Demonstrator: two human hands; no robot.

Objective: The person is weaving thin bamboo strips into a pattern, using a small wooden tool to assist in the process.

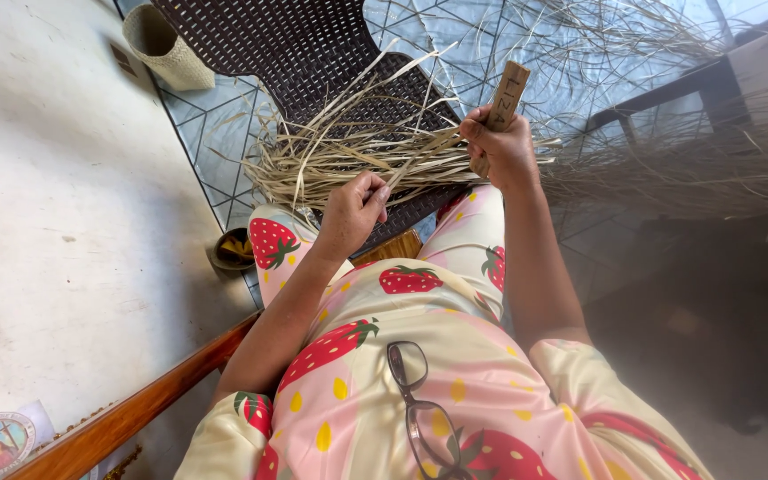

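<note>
While your left hand (350, 213) is pinching a dried straw strip (406, 169) between closed fingertips, your right hand (501, 147) is gripping a flat wooden tool (506, 96) in a tight fist. Just beyond both sets of fingers, the straw bundle (331, 156) is lying across a dark woven chair (304, 49).

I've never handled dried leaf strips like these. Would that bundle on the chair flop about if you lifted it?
Probably floppy: the dried strips bend and curl over the woven chair. Likely very light, being thin and flat. Loose ends splay out, so some may slip free where the left hand pinches one.
</note>
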